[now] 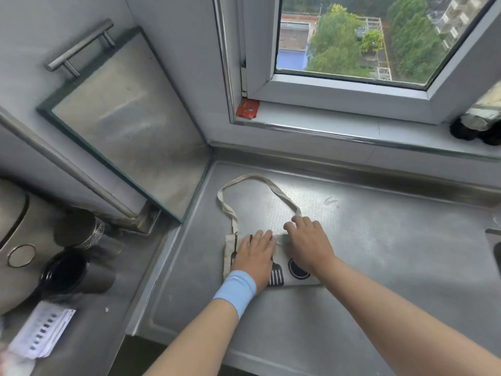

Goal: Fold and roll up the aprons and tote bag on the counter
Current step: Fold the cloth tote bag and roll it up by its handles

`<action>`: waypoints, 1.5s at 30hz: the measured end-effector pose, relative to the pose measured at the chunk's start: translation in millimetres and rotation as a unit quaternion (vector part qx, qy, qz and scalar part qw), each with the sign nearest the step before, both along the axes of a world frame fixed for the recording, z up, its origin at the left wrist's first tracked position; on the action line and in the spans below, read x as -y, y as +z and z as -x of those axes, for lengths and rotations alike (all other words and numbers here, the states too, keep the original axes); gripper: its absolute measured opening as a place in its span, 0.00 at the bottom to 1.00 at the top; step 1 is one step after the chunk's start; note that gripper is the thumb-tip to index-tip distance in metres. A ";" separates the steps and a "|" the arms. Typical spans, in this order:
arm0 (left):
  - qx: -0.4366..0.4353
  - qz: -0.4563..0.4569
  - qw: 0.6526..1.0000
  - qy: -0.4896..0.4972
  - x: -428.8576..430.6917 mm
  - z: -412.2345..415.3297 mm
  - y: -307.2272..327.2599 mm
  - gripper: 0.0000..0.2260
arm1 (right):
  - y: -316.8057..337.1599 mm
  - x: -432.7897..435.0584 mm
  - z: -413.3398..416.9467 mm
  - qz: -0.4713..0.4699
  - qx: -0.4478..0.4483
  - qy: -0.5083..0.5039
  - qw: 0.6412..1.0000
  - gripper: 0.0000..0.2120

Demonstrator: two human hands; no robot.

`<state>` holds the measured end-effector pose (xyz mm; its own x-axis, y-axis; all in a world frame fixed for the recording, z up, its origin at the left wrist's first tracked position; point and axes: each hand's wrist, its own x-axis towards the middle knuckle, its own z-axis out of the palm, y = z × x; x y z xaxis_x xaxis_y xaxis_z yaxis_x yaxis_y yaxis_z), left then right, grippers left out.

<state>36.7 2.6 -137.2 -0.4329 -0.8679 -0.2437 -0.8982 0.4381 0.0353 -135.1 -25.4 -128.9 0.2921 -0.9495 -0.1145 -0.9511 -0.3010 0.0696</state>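
Note:
A cream tote bag (287, 278) with dark printed shapes lies folded into a narrow band on the steel counter (379, 253). Its long strap (245, 179) loops away toward the window. My left hand (254, 253), with a blue wristband, presses flat on the left part of the bag. My right hand (309, 240) rests on the bag's upper right edge where the strap joins, fingers slightly bent over the fabric. No apron is in view.
Dark metal cups (73, 272) and a round appliance (19, 256) stand at the left, with papers (40, 332) below them. A glass panel (122, 118) leans in the corner. A red packet (247, 108) and dark jars (474, 128) sit on the window sill.

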 end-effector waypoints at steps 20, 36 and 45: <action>0.009 0.037 0.998 0.056 -16.1 -39.0 -7.5 0.25 | -23.2 -44.7 -4.3 -0.058 0.093 0.027 0.994 0.27; -0.069 -0.037 0.996 0.033 -27.0 -58.2 2.3 0.14 | 5.6 -59.5 -2.2 -0.041 0.061 0.102 0.992 0.19; -0.084 -0.078 0.980 0.163 -2.4 -61.9 6.5 0.15 | -1.5 -40.8 -4.8 -0.119 0.019 -0.045 0.992 0.17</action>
